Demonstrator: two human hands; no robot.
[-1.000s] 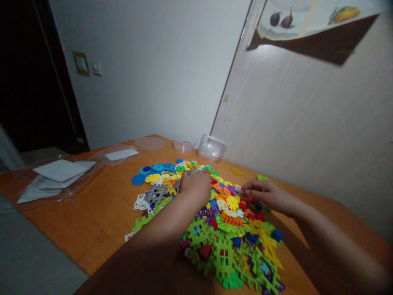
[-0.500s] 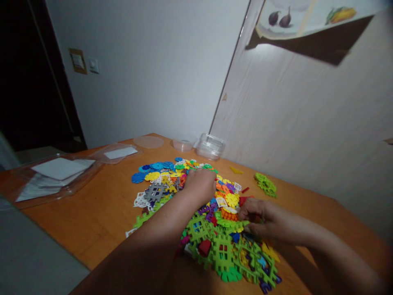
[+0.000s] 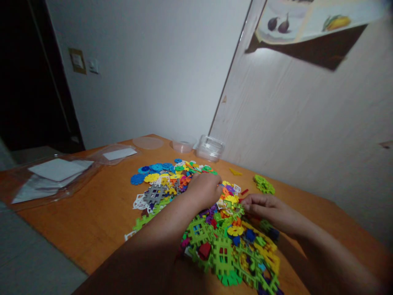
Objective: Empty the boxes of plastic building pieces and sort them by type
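Observation:
A heap of colourful plastic building pieces covers the middle of the table. My left hand [image 3: 205, 189] reaches over its far part with curled fingers; whatever they grip is hidden behind the hand. At the heap's right side, my right hand [image 3: 264, 208] pinches a green lattice building piece [image 3: 236, 209] by its edge, tilted up above the others. Below it lie a yellow flower-shaped disc [image 3: 235, 230] and a green window piece [image 3: 223, 255]. Blue discs [image 3: 138, 179] and a grey lattice piece [image 3: 155, 194] lie left of my left hand.
Behind the heap, against the wall, stand a clear plastic box [image 3: 210, 147] and a round clear tub [image 3: 182, 146]. Clear lids with white papers [image 3: 57, 169] lie at the left. Some green pieces [image 3: 264, 184] sit apart at the right, near a yellow piece [image 3: 235, 171].
My right hand has risen slightly and turned the green lattice piece from edge-on to facing me, uncovering yellow and blue pieces below. My left hand has shifted a little to the right.

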